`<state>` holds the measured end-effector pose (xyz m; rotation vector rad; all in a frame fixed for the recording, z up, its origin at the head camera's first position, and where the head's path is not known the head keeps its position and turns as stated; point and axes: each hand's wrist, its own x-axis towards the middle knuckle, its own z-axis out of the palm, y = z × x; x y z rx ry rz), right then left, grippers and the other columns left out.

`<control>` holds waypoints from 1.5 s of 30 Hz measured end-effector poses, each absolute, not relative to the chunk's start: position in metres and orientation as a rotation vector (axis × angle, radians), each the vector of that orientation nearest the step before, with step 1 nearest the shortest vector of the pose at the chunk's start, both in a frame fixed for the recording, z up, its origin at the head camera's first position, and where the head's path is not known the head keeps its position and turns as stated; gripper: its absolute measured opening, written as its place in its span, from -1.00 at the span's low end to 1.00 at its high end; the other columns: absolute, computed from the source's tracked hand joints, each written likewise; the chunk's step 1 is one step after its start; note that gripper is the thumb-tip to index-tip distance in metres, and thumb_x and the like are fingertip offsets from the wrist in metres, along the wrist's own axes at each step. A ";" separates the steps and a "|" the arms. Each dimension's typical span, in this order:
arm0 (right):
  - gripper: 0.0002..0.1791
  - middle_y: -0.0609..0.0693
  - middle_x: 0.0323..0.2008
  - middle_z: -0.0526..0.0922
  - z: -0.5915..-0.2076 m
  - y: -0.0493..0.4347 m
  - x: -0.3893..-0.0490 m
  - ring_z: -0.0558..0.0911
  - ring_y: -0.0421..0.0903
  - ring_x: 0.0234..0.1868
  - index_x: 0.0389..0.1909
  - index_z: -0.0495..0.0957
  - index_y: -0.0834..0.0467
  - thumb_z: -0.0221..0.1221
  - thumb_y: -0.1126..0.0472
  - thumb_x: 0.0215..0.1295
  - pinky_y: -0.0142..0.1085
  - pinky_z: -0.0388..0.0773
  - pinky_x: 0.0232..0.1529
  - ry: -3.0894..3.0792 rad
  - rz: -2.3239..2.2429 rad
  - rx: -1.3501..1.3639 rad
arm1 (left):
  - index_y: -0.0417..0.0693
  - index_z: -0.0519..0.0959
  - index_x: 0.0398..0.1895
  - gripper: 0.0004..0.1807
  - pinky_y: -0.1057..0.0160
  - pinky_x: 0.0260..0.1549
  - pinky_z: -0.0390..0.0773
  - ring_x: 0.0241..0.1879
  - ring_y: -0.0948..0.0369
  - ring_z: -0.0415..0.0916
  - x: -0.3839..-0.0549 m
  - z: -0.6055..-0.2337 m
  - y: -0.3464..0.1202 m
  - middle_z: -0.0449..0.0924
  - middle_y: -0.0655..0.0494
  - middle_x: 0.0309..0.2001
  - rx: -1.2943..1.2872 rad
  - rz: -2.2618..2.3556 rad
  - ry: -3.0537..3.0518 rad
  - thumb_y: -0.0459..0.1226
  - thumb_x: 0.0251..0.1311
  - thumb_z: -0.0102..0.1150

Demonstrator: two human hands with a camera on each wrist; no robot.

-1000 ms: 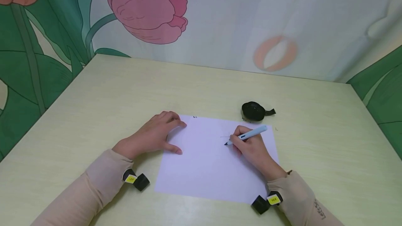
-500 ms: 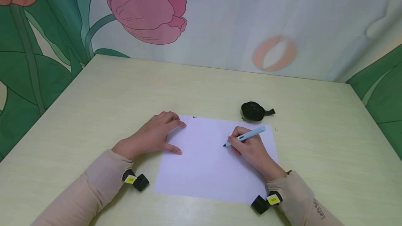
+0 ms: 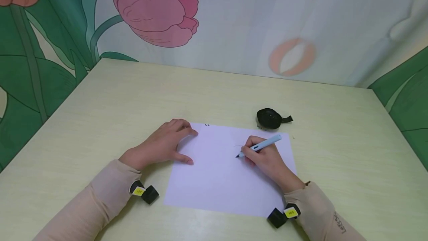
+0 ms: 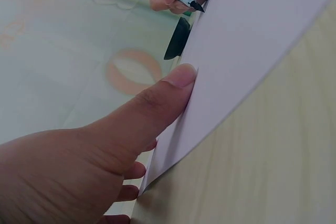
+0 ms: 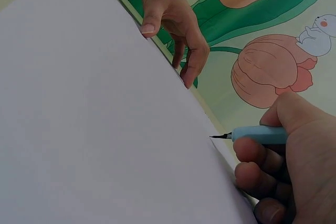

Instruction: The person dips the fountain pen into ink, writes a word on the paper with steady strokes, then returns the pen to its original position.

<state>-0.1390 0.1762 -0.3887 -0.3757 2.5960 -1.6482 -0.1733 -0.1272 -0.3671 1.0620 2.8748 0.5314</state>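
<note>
A sheet of white paper (image 3: pixel 214 181) lies on the table with a few thin pen strokes (image 3: pixel 239 145) near its upper middle. My right hand (image 3: pixel 265 159) grips a light blue pen (image 3: pixel 267 143) with a dark nib, its tip at the paper just below and left of those strokes. In the right wrist view the pen (image 5: pixel 257 134) is pinched between thumb and fingers. My left hand (image 3: pixel 164 144) rests on the paper's left edge, thumb and fingers spread. Seen from the left wrist, the thumb (image 4: pixel 152 100) presses on the sheet.
Just beyond the paper's upper right stands a small black dish-like object (image 3: pixel 269 118) with a short tail to the right. Small dark marks show at the sheet's top edge. The pale wooden table (image 3: pixel 100 96) ends at a flower-printed curtain (image 3: pixel 234 21).
The right hand and pen tip have shifted slightly left and down across the paper. My left hand has stayed in place.
</note>
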 end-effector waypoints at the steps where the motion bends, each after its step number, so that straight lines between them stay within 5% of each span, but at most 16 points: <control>1: -0.80 0.00 -0.74 0.44 -0.389 0.176 -0.139 0.39 -0.24 -0.65 -0.58 0.47 0.22 0.17 0.34 0.23 -0.45 0.32 -0.54 2.594 -1.646 -0.377 | 0.01 0.50 0.16 -0.17 -0.01 0.19 0.34 0.17 0.04 0.32 -0.173 -0.367 -0.127 0.40 0.00 0.12 1.061 0.533 2.874 0.16 -0.23 0.48; 27: -0.81 0.10 -0.72 0.50 -0.387 0.176 -0.140 0.44 -0.20 -0.71 -0.55 0.47 0.28 0.16 0.35 0.24 -0.40 0.39 -0.58 2.598 -1.733 -0.295 | 0.00 0.50 0.16 -0.17 -0.02 0.20 0.34 0.16 0.04 0.33 -0.173 -0.367 -0.127 0.41 0.00 0.12 1.066 0.513 2.878 0.17 -0.22 0.47; 45: -0.78 0.01 -0.68 0.53 -0.382 0.178 -0.142 0.47 -0.18 -0.70 -0.48 0.49 0.31 0.14 0.24 0.30 -0.42 0.41 -0.58 2.647 -1.811 0.048 | 0.00 0.50 0.17 -0.16 -0.02 0.20 0.33 0.15 0.03 0.33 -0.174 -0.368 -0.128 0.40 -0.01 0.12 1.078 0.539 2.871 0.16 -0.23 0.48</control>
